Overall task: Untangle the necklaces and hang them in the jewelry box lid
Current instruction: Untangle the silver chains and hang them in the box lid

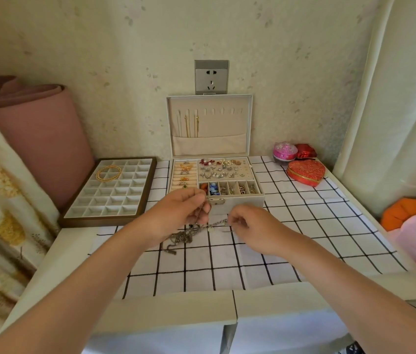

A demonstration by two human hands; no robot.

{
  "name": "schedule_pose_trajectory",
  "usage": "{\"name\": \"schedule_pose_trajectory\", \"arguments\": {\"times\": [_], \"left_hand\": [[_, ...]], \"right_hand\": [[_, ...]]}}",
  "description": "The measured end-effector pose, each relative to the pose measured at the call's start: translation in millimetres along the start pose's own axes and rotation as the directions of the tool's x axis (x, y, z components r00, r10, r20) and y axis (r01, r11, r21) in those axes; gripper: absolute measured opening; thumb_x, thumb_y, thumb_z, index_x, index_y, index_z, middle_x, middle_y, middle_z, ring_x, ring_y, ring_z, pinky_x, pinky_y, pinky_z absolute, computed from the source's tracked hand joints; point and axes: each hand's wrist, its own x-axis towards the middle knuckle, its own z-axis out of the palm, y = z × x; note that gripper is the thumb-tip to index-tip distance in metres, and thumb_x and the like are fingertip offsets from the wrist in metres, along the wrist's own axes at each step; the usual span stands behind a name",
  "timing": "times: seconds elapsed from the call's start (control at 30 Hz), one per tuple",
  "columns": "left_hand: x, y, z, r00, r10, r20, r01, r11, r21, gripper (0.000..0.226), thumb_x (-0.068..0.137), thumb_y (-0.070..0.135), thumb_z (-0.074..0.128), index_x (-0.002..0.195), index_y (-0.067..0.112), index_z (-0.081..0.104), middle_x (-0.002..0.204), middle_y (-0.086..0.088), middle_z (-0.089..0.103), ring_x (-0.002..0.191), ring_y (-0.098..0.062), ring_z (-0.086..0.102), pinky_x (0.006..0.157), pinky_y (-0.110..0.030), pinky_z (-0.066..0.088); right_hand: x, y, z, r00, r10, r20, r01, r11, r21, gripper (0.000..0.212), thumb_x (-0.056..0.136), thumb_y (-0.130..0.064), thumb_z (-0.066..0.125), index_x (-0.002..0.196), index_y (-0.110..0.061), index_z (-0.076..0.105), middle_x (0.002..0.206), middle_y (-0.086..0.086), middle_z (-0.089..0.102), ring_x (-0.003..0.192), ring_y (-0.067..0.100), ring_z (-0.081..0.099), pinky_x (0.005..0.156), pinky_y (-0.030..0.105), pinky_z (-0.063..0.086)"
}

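A tangled bunch of dark silver necklaces [180, 238] lies partly on the checked cloth just in front of the jewelry box [237, 204]. My left hand [184, 213] pinches a strand and lifts it above the tangle. My right hand [250, 227] pinches a silver chain [218, 223] stretched between both hands, with a small round tag hanging from it. The box's lid [209, 126] stands upright against the wall; two gold necklaces [191, 126] hang from hooks at its left, their ends tucked in the lid pocket.
A compartment tray [115, 198] with a gold bangle coil stands at the left. A red heart-shaped box [305, 172], a pink round box [285, 150] and a small red box sit at the back right. Rolled pink fabric leans at the left, curtain at the right.
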Motion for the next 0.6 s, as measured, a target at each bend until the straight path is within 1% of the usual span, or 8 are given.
{"name": "schedule_pose_trajectory", "arguments": {"times": [0.07,0.13,0.23,0.3,0.37,0.43,0.53,0.6], "left_hand": [[-2.1,5.4,0.7,0.998,0.031,0.055,-0.027,0.997,-0.074,0.027,0.106,0.018,0.039,0.089,0.009,0.059,0.085,-0.017,0.053,0.066,-0.020,0.053,0.069,-0.032,0.050],[-3.3,9.3,3.2,0.993,0.063,0.099,-0.055,0.995,-0.081,0.028,0.106,0.019,0.040,0.087,0.009,0.058,0.081,-0.017,0.047,0.059,-0.016,0.047,0.060,-0.028,0.044],[-3.4,15.6,7.3,0.988,0.083,0.134,-0.078,0.996,-0.042,0.030,0.105,0.022,0.042,0.081,0.012,0.059,0.067,-0.011,0.044,0.053,-0.014,0.041,0.055,-0.025,0.036],[-3.5,20.6,7.8,0.988,0.082,0.130,-0.079,0.996,-0.034,0.030,0.105,0.021,0.044,0.079,0.014,0.058,0.063,-0.008,0.043,0.051,-0.013,0.038,0.051,-0.021,0.034],[-3.2,24.4,4.9,0.993,0.069,0.098,-0.069,0.998,-0.001,0.025,0.104,0.018,0.047,0.081,0.012,0.057,0.063,-0.003,0.047,0.048,-0.012,0.038,0.047,-0.020,0.033],[-2.9,26.2,-0.2,0.997,0.046,0.067,-0.052,0.994,0.101,0.016,0.102,0.017,0.050,0.090,0.010,0.058,0.064,0.001,0.048,0.046,-0.012,0.039,0.045,-0.021,0.032],[-3.1,28.0,-7.2,0.999,-0.019,0.041,0.009,0.970,0.242,0.013,0.099,0.019,0.057,0.107,0.011,0.063,0.057,0.003,0.046,0.044,-0.012,0.040,0.050,-0.028,0.036],[-3.5,29.8,-10.1,0.998,-0.057,0.025,0.044,0.929,0.366,0.013,0.097,0.027,0.060,0.103,0.018,0.068,0.050,0.004,0.049,0.043,-0.011,0.043,0.061,-0.033,0.045]], "right_hand": [[0.6,-7.1,1.2,1.000,0.010,0.029,-0.018,0.961,0.275,0.027,0.096,-0.013,0.055,0.119,-0.024,0.065,0.107,-0.016,0.065,0.099,-0.001,0.060,0.082,0.012,0.045],[2.8,-14.8,0.8,0.998,-0.033,0.048,0.003,0.849,0.528,0.029,0.094,-0.017,0.060,0.120,-0.027,0.067,0.116,-0.010,0.070,0.112,0.006,0.062,0.096,0.026,0.048],[2.3,-24.8,-1.7,0.995,-0.093,0.028,0.049,0.727,0.685,0.017,0.095,-0.023,0.064,0.110,-0.017,0.070,0.112,0.004,0.074,0.117,0.018,0.064,0.103,0.038,0.045],[1.6,-28.0,-6.8,0.999,-0.050,0.000,0.034,0.685,0.728,0.015,0.098,-0.021,0.059,0.104,-0.011,0.068,0.102,0.008,0.076,0.109,0.021,0.068,0.099,0.038,0.048],[0.9,-28.9,-11.7,0.999,-0.043,0.010,0.015,0.550,0.835,0.016,0.100,-0.020,0.054,0.099,-0.006,0.062,0.078,0.011,0.071,0.085,0.031,0.069,0.092,0.044,0.053],[0.6,-27.4,-19.0,1.000,-0.010,0.014,-0.008,0.439,0.899,0.016,0.101,-0.017,0.051,0.093,-0.005,0.057,0.057,0.004,0.047,0.056,0.024,0.050,0.077,0.044,0.054],[-3.2,-20.7,-32.3,0.995,0.096,-0.030,-0.030,0.569,0.822,0.020,0.099,-0.015,0.055,0.079,-0.014,0.060,0.056,-0.003,0.031,0.047,0.013,0.027,0.049,0.028,0.035],[-8.1,-15.8,-39.6,0.990,0.112,-0.089,-0.020,0.726,0.687,0.020,0.096,-0.017,0.061,0.076,-0.014,0.060,0.054,-0.007,0.036,0.047,0.010,0.029,0.045,0.022,0.025]]}}
